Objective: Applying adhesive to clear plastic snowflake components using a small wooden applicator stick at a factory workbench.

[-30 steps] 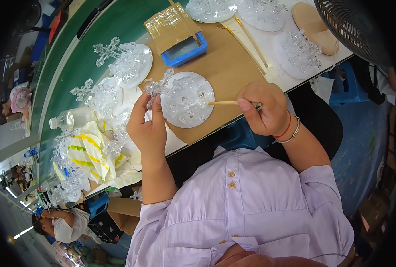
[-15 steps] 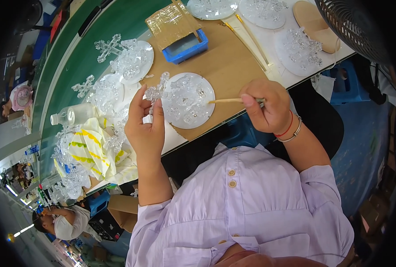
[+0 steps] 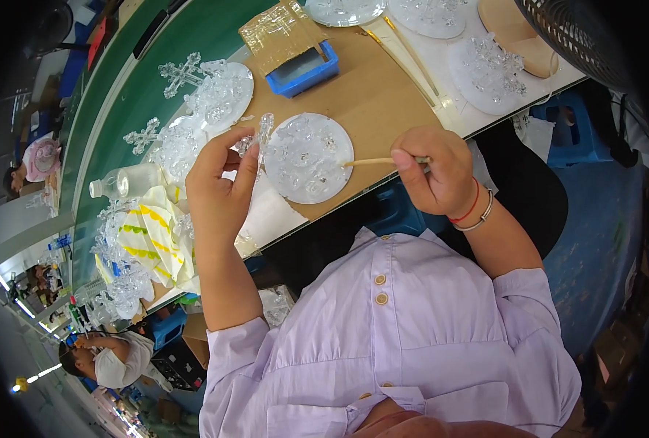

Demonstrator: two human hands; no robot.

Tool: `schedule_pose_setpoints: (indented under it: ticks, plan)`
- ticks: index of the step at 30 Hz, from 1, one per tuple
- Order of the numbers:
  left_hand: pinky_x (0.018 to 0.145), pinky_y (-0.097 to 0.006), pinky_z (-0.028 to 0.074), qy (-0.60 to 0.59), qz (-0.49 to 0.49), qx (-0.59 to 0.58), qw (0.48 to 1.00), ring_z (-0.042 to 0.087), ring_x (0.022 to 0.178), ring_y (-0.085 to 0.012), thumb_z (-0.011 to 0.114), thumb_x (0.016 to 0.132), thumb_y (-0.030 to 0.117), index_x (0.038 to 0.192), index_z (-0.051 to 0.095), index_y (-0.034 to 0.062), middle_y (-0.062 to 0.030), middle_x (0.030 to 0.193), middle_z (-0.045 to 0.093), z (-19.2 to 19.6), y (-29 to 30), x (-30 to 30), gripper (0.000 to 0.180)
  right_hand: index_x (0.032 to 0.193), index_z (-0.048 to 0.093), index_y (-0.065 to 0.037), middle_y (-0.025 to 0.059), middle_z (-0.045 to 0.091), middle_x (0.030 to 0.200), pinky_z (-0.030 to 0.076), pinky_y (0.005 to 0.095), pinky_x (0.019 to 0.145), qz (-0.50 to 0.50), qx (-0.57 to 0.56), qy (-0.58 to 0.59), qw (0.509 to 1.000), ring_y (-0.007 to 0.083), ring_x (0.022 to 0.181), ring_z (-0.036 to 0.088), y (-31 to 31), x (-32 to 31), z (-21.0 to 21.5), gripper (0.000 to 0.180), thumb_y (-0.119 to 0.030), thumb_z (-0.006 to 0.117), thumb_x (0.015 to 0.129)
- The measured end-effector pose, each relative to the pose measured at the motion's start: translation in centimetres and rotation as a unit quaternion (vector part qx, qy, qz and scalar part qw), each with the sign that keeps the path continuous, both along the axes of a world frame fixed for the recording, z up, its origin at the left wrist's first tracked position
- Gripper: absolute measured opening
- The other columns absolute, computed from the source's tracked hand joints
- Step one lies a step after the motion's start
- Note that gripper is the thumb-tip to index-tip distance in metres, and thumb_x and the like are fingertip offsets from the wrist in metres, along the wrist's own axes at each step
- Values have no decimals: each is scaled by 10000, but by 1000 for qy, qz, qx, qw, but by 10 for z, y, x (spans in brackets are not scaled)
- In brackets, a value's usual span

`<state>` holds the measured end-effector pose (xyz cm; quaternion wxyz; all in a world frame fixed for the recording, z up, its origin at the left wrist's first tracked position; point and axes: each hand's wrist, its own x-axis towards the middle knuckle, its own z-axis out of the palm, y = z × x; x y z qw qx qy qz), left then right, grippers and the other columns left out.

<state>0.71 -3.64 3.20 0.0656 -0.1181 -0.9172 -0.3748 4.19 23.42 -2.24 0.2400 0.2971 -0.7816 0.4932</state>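
Head view, from left to right: at the far left of the frame a clear plastic bottle (image 3: 126, 180) lies on its side on the green part of the surface (image 3: 156, 51), beside a yellow-and-white cloth (image 3: 151, 235) and a heap of clear glass pieces. Above them, in the upper left, two clear cross-shaped ornaments (image 3: 182, 73) lie next to a round plate of glass pieces (image 3: 222, 95).

Left of centre, the left hand (image 3: 218, 190) is raised over the near edge of the surface. Its grip is narrow: thumb and fingertips pinch a small clear glass piece (image 3: 261, 136), held upright just beside the left rim of the round clear tray (image 3: 308, 157). The tray lies on the brown board (image 3: 368, 95) in the middle of the frame, filled with small glass parts, near the board's front edge.

Right of centre, the right hand (image 3: 430, 171) is curled tight around a thin wooden stick (image 3: 372, 161). The stick lies level, and its tip reaches the tray's right rim. A red cord and a bracelet circle that wrist.

Open board shows between the tray and the blue box (image 3: 306, 69) above it. Toward the upper right, more glass-filled plates (image 3: 485, 69) crowd the white part, and a fan guard (image 3: 580, 36) fills the corner.
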Motion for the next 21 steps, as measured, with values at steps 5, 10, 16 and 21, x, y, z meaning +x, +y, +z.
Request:
schedule_pose_setpoints:
  ticks: [5, 10, 16, 21]
  plan:
    - [558, -233, 457, -7, 7, -19, 1000, 588, 628, -97, 701, 808, 74, 1033, 650, 39, -42, 787, 645, 1, 7, 5, 234, 901, 522, -10, 105, 610, 731, 454, 254, 539, -83, -41, -34, 995, 197, 568, 575, 9, 0, 0, 48, -11, 565, 879]
    - [552, -206, 432, -30, 50, 9, 998, 557, 611, -70, 708, 820, 100, 1042, 644, 31, -36, 691, 603, -4, 13, 12, 241, 886, 524, -16, 97, 604, 722, 436, 252, 514, -102, -43, 14, 994, 186, 546, 554, 10, -4, -11, 48, -18, 572, 879]
    - [569, -186, 413, -65, 51, 40, 996, 525, 613, -55, 711, 829, 122, 1079, 626, 27, -11, 690, 588, -4, 12, 11, 280, 853, 529, -14, 96, 571, 683, 392, 287, 462, -75, -40, 50, 995, 203, 499, 501, 7, -6, -7, 64, -17, 592, 857]
    - [590, -182, 413, -73, 37, 69, 994, 524, 639, -50, 718, 825, 126, 1091, 617, 26, -3, 699, 584, -7, 8, 11, 301, 852, 531, -19, 84, 563, 676, 390, 278, 460, -97, -55, 55, 992, 197, 495, 493, 8, -4, -7, 73, -49, 594, 873]
